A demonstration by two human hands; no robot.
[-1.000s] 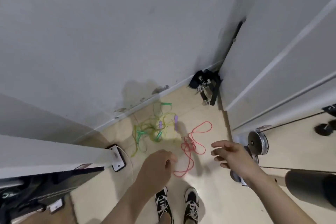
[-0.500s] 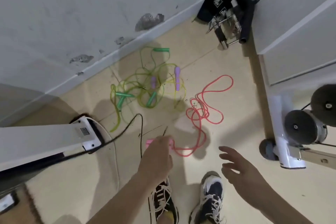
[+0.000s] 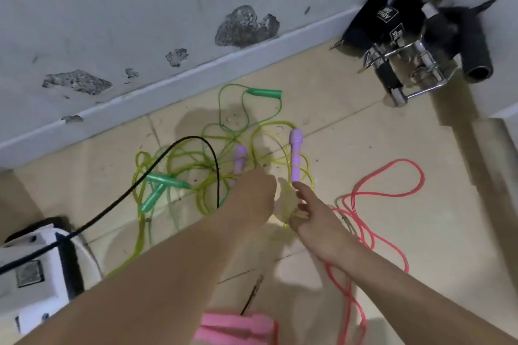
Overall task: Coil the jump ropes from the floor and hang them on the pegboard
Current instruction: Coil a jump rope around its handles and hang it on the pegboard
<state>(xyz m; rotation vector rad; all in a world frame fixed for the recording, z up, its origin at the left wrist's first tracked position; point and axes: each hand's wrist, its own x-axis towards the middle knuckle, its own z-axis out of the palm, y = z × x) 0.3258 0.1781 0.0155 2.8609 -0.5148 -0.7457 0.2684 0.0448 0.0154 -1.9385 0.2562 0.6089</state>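
Note:
Three jump ropes lie tangled on the tiled floor. The yellow rope (image 3: 280, 131) has two purple handles (image 3: 295, 157) (image 3: 240, 159). The green rope (image 3: 232, 103) has green handles (image 3: 263, 92) (image 3: 165, 180). The red rope (image 3: 392, 176) loops off to the right, and its pink handles (image 3: 235, 328) lie at the bottom edge. My left hand (image 3: 252, 199) is at the lower end of the left purple handle, its fingers hidden under its back. My right hand (image 3: 311, 210) is spread over the yellow rope, index fingertip at the lower end of the right purple handle.
A black cable (image 3: 168, 154) arcs over the green and yellow ropes from a white machine base (image 3: 42, 274) at the left. Black padded straps and a chrome handle (image 3: 414, 45) lie at the far right by the wall (image 3: 140, 8) with chipped paint.
The view dropped much closer to the floor. My left hand moved from the pink handle up to the purple handles, and my right hand moved forward onto the yellow rope.

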